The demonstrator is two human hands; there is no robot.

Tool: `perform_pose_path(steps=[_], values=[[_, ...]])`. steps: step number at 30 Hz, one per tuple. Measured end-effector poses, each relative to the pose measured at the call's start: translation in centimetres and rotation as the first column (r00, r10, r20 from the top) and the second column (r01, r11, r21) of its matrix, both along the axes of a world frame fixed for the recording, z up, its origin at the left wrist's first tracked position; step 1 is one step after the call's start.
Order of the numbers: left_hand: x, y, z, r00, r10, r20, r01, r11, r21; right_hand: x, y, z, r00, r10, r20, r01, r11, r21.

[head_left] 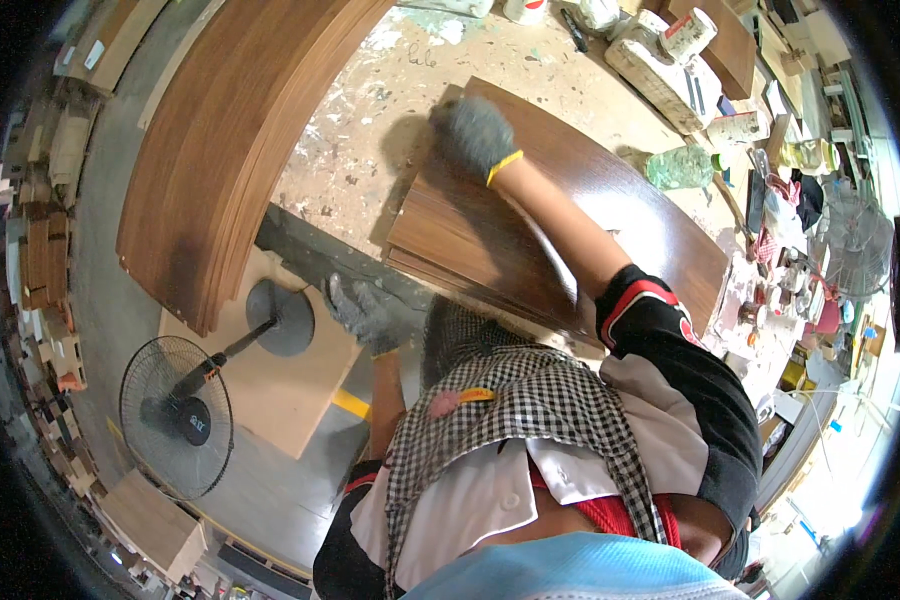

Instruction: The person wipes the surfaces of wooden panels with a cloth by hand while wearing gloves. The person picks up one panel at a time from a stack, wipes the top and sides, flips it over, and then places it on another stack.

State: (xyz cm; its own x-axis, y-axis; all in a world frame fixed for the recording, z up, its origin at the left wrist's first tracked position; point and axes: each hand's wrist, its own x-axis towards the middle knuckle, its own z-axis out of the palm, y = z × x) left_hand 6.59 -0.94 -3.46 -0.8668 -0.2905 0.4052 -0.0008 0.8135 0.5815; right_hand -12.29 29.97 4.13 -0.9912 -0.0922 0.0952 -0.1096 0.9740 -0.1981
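A grey work glove with a yellow cuff covers my right hand [478,135], whose fingers are curled at the far left end of a glossy brown wooden panel [570,180]. What those fingers close on, if anything, is hidden beneath the glove. Under the glossy panel more brown boards [470,235] lie in a stack on the workbench. My left hand [365,315], also in a grey glove, hangs beside the bench's near edge with its fingers apart and nothing in them.
Another stack of curved brown panels [240,130] rests at the left of the paint-stained workbench [345,160]. A pedestal fan [185,420] stands on the left. Along the far right are a white jerrycan [660,75], a green plastic bottle [682,168] and clutter.
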Motion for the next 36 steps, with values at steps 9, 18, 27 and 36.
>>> perform_pose_path(steps=[9, 18, 27, 36], values=[[14.7, -7.9, -15.8, 0.817, 0.064, 0.573, -0.053, 0.998, -0.037, -2.0, 2.1, 1.0, 0.995, -0.001, -0.104, -0.004, 0.999, -0.039], [27.2, -11.5, -21.1, 0.431, 0.248, 0.868, 0.001, 0.962, -0.275, 5.7, -7.7, -1.7, 0.968, 0.198, -0.152, -0.206, 0.978, -0.042], [27.2, -13.3, -28.7, 0.474, -0.036, 0.880, 0.443, 0.873, -0.203, 8.6, -12.6, 5.1, 0.889, 0.457, 0.011, -0.411, 0.810, -0.417], [19.5, -9.7, -17.8, 0.551, -0.226, 0.803, 0.042, 0.969, 0.243, 9.6, -8.9, 0.3, 0.707, 0.701, -0.093, -0.706, 0.706, -0.050]])
